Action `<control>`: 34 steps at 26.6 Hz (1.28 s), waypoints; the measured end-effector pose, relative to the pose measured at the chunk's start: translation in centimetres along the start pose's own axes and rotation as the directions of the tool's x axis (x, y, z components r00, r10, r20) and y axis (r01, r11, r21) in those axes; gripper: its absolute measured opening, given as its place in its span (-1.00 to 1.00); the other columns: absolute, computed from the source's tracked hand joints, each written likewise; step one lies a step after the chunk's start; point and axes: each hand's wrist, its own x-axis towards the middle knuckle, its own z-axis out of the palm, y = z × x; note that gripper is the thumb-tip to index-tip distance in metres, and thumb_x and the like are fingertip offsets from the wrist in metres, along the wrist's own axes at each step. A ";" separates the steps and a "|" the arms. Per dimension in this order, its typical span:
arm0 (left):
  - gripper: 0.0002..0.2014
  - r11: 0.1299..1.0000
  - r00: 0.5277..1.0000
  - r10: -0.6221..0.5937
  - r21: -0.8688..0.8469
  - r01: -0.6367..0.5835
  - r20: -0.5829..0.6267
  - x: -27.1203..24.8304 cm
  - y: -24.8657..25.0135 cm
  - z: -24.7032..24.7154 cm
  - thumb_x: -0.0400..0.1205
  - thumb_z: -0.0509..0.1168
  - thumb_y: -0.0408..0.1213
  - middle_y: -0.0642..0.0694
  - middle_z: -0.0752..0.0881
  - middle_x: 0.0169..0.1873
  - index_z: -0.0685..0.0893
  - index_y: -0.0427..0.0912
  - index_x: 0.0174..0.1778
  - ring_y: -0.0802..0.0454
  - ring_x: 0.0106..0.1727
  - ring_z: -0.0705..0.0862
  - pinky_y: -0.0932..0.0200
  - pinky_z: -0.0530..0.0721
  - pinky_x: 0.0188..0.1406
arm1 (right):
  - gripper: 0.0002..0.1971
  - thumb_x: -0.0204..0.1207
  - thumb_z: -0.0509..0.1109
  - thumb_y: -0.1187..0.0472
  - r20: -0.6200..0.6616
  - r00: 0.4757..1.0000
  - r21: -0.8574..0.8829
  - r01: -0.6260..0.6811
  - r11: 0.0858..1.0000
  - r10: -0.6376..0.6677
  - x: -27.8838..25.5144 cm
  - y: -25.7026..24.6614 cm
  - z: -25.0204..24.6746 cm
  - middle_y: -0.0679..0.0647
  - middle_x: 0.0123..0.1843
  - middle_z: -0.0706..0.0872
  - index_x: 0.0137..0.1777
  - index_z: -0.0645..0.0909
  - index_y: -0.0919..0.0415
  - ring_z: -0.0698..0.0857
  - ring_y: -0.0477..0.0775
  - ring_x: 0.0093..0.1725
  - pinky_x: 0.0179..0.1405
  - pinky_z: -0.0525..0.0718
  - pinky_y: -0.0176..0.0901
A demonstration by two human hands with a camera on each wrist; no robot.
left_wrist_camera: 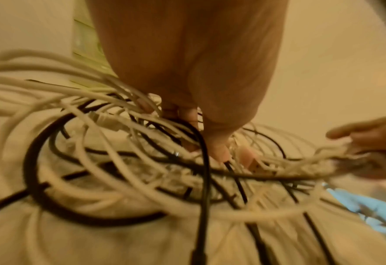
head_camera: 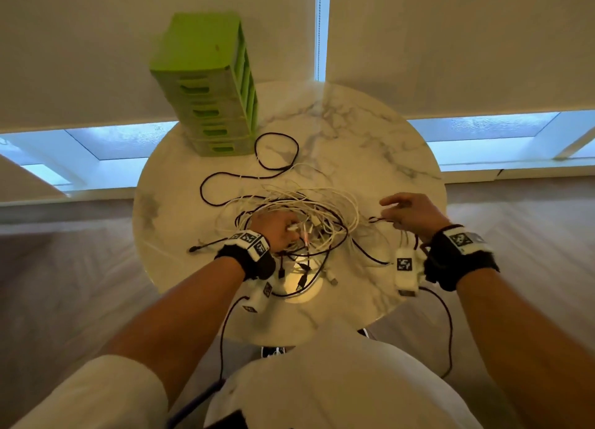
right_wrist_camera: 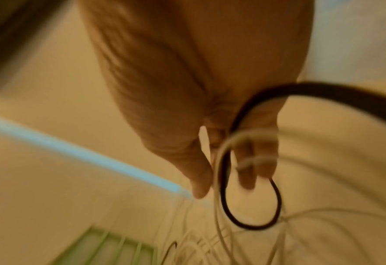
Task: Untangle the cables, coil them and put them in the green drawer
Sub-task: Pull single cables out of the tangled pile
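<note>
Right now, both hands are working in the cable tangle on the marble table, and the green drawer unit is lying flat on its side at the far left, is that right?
Not quite: the green drawer unit stands upright, its drawers stacked one above another, as the head view shows. The rest holds: the left hand and right hand are in the cable tangle on the marble table.

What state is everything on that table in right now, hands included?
Cable pile: black and white cables tangled, none coiled.
Green drawer unit: upright on the table, drawers shut.
Black cable: loose loop beside the drawers.
Left hand: fingers down in the pile.
Right hand: pinching strands pulled sideways.
</note>
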 end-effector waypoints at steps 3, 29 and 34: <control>-0.64 0.997 0.999 -0.028 -0.073 0.029 0.016 -0.5 0.8 -1.4 0.59 0.34 0.03 -0.02 0.73 0.18 0.65 0.11 0.32 -0.06 0.23 0.64 0.16 0.44 0.02 | -0.87 0.44 0.50 0.26 -0.113 0.962 -0.138 0.234 0.963 -0.250 -0.1 -1.6 1.7 0.08 -0.19 0.78 -0.16 0.71 -0.03 0.74 0.07 -0.14 -0.05 0.67 -0.09; -0.83 0.794 0.928 -0.329 -0.583 0.171 -0.174 0.9 -3.0 -5.0 0.68 0.29 -0.23 -0.18 0.73 -0.24 0.72 -0.24 0.05 -0.04 -0.21 0.68 0.13 0.58 -0.13 | -0.90 0.60 0.35 0.30 -0.044 0.927 0.452 0.351 0.820 -0.372 1.5 -11.4 2.9 0.09 -0.15 0.76 0.01 0.64 0.10 0.76 0.05 -0.07 -0.06 0.70 -0.14; -0.84 0.848 0.927 -0.326 -0.490 0.201 -0.184 1.6 -3.8 -4.6 0.69 0.27 -0.18 -0.21 0.73 -0.01 0.70 -0.16 0.01 -0.17 0.01 0.68 0.09 0.55 -0.03 | -0.85 0.71 0.18 0.22 0.019 0.938 0.815 0.186 0.549 -0.347 1.1 -14.3 2.2 0.04 -0.31 0.61 0.05 0.58 0.20 0.73 0.03 -0.26 -0.03 0.74 0.00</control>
